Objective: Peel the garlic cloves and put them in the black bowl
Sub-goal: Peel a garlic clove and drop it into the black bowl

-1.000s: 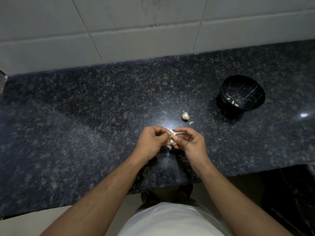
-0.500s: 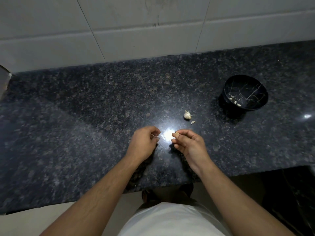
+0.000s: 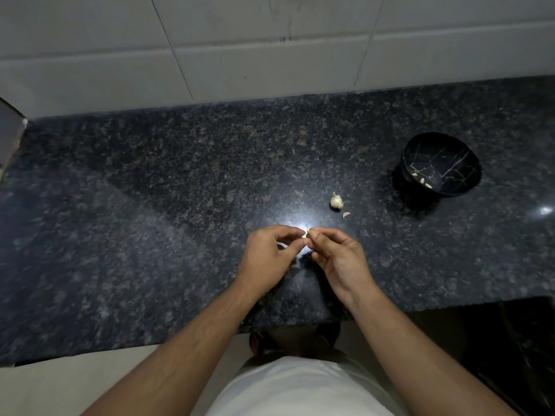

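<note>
While peeled cloves (image 3: 422,181) already lie in the black bowl (image 3: 468,159) at two o'clock, the left hand (image 3: 267,256) and right hand (image 3: 339,256) both pinch a garlic clove (image 3: 308,233) mid-counter. A partial bulb (image 3: 336,201) and loose clove (image 3: 346,215) remain. Bare countertop (image 3: 150,220) spreads toward nine o'clock; its near edge runs close below the wrists.

— Where are the hands?
— Together over the bench (image 3: 150,235). The left hand (image 3: 268,256) and right hand (image 3: 339,259) meet fingertip to fingertip, pinching a small garlic clove (image 3: 307,233).
— Anything beyond them?
— A garlic bulb piece (image 3: 336,201) and a loose clove (image 3: 346,215) just past the right hand; the black bowl (image 3: 444,151), holding peeled cloves (image 3: 422,181), farther right.
</note>
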